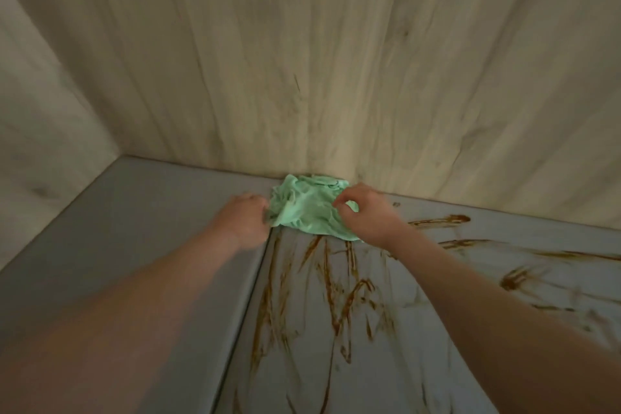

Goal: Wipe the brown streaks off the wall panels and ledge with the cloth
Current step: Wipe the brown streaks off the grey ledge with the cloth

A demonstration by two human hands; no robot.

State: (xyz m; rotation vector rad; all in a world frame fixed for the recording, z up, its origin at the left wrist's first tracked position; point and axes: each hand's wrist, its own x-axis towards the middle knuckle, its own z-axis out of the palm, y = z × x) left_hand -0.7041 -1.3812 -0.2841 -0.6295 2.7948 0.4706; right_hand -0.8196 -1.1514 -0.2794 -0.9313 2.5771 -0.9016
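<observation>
Filling the far half of the view: pale wood-grain surface (336, 60), grain running near to far, a few faint dark marks on it. It meets a second pale wood-grain face (40, 144) at far left, forming a corner.

Near half: two grey panels side by side. Left grey panel (134, 228) looks plain. Right grey panel (437, 363) is heavily marked. A straight seam (248, 306) divides them, running from the near edge up toward the cloth.

Two bare forearms reach in from the near corners, left one blurred.

Brown streaks (336, 299) cover the right panel. Long thin lines run along the seam, with zigzags in the middle. Thicker dashes (440, 220) lie to the right, close to the join with the wood.

Cloth (309, 208): mint green, crumpled, lying against the top of the right panel, where grey meets wood. Its far edge touches the wood surface. It sits just right of the seam, with the streaks starting directly below it.

Left hand (242, 222) is at the cloth's left edge, fingers curled together and holding that edge. Blur hides the fingertips.

Right hand (369, 215) is on the cloth's right side, wrist over its lower right corner. Thumb and forefinger (339, 200) pinch a fold of the fabric. Other fingers are bent loosely behind.
</observation>
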